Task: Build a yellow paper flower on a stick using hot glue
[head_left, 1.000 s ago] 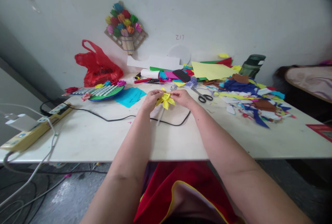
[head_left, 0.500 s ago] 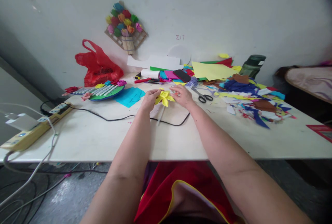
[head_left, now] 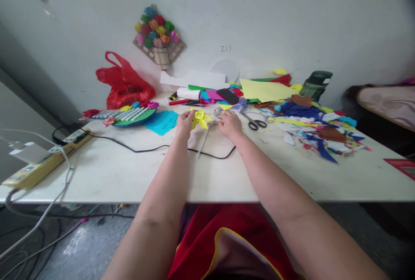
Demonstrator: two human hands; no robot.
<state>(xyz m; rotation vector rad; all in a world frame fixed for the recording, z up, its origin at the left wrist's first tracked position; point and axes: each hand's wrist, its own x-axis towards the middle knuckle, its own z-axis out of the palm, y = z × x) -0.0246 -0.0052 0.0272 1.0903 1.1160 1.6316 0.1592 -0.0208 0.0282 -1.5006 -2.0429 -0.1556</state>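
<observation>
My left hand [head_left: 184, 122] is closed on a yellow paper flower [head_left: 200, 119] that has a thin white stick hanging below it, held just above the white table [head_left: 129, 172]. My right hand [head_left: 228, 123] lies on the table right of the flower, fingers curled, fingertips apart from the petals; whether it holds anything is hidden. Black-handled scissors [head_left: 254, 121] lie just to the right of that hand.
A black cable [head_left: 145, 147] crosses the table under my hands. Teal paper [head_left: 162, 121] lies to the left, and a heap of coloured paper scraps [head_left: 311, 122] to the right. A red plastic bag [head_left: 125, 82], a power strip [head_left: 45, 160], a green bottle [head_left: 315, 83] and a phone [head_left: 227, 95] are also here.
My right hand has let go of the flower and dropped to the table on its right. My left hand has carried the flower a little farther away and left.
</observation>
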